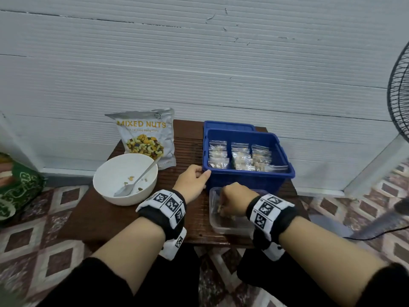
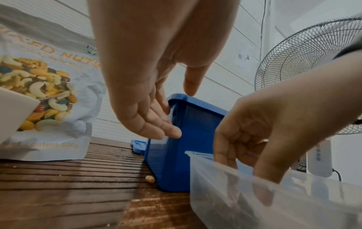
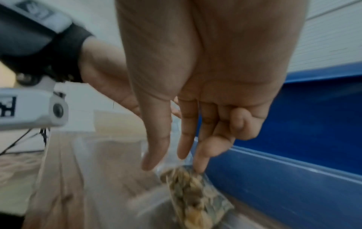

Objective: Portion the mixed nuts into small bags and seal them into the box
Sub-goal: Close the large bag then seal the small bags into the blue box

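The left hand [image 1: 193, 178] is resting with straight fingers against the near left corner of the blue box [image 1: 247, 180]. The right hand [image 1: 235, 199] is reaching down into the clear tub [image 1: 230, 228], fingertips pinching a small bag of nuts [image 3: 192, 192].

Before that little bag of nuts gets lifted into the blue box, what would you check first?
1. Left hand steadies the blue box: ok, fingers on its corner.
2. Right hand grips the small bag: cannot tell, fingertips only reach its top.
3. Bag sealed: cannot tell, blurred.
4. Room in the box: ok, space in front of the packed bags.
5. Table tidy: not ok, a stray nut lies beside the box.
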`<state>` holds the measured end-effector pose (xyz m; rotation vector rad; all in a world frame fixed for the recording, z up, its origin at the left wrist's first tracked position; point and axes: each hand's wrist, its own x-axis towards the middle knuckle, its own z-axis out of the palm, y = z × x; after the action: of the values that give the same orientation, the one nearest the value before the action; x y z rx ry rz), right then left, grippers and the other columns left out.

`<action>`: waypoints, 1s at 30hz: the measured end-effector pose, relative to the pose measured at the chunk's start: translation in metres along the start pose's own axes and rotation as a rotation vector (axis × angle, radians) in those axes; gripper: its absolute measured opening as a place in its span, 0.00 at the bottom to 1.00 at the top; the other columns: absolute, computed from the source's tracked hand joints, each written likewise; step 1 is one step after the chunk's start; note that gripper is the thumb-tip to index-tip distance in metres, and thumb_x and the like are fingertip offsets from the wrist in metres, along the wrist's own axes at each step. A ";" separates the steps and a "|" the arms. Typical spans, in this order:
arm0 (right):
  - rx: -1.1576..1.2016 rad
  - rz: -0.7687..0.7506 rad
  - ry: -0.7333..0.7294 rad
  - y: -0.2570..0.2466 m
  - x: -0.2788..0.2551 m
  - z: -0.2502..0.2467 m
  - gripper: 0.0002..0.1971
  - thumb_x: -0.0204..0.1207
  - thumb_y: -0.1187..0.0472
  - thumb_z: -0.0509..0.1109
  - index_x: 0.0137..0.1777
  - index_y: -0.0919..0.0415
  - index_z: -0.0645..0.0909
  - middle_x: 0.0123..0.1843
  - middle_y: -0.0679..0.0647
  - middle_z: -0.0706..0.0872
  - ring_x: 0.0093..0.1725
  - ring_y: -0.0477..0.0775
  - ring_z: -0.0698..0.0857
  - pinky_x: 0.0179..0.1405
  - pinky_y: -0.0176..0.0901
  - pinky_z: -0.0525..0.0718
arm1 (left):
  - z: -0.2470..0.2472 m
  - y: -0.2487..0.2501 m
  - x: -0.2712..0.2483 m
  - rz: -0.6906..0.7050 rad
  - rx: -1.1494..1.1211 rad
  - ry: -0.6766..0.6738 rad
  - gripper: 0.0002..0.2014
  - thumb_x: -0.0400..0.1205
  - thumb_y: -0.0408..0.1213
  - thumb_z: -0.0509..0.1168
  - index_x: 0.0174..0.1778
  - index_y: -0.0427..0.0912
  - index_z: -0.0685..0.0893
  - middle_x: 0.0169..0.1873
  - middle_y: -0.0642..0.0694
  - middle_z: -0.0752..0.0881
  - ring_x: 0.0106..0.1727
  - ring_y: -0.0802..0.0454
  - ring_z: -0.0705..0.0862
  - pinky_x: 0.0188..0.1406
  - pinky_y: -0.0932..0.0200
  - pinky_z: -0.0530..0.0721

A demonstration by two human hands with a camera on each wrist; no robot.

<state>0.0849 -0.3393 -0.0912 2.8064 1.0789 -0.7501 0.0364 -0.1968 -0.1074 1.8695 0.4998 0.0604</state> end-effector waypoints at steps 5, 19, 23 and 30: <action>-0.130 -0.028 0.083 -0.011 -0.003 0.009 0.26 0.67 0.46 0.78 0.60 0.61 0.81 0.58 0.58 0.79 0.58 0.60 0.80 0.52 0.50 0.81 | 0.003 -0.004 -0.006 -0.013 0.024 0.000 0.18 0.85 0.48 0.61 0.67 0.41 0.76 0.59 0.45 0.84 0.41 0.59 0.84 0.36 0.70 0.77; -0.292 -0.080 0.177 -0.014 0.002 0.006 0.11 0.82 0.58 0.63 0.59 0.62 0.79 0.57 0.59 0.84 0.55 0.61 0.84 0.46 0.48 0.75 | 0.004 -0.011 -0.013 -0.032 0.047 -0.032 0.14 0.85 0.47 0.61 0.63 0.44 0.79 0.56 0.49 0.84 0.41 0.61 0.83 0.32 0.74 0.74; -0.049 -0.003 0.184 0.005 -0.006 -0.008 0.07 0.78 0.62 0.65 0.50 0.61 0.84 0.51 0.59 0.85 0.50 0.61 0.85 0.47 0.49 0.84 | 0.001 -0.011 -0.014 0.002 0.194 -0.062 0.09 0.84 0.42 0.64 0.59 0.47 0.83 0.49 0.52 0.83 0.50 0.58 0.80 0.45 0.68 0.74; 0.469 -0.134 0.236 0.038 -0.021 -0.019 0.06 0.74 0.65 0.75 0.38 0.54 0.86 0.40 0.47 0.88 0.42 0.42 0.84 0.47 0.28 0.80 | 0.009 -0.003 -0.018 0.132 0.256 -0.211 0.15 0.84 0.39 0.65 0.67 0.48 0.82 0.58 0.52 0.82 0.53 0.57 0.80 0.51 0.68 0.75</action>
<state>0.1039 -0.3768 -0.0696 3.3125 1.2827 -0.7869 0.0217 -0.2103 -0.1093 2.1290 0.2468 -0.1169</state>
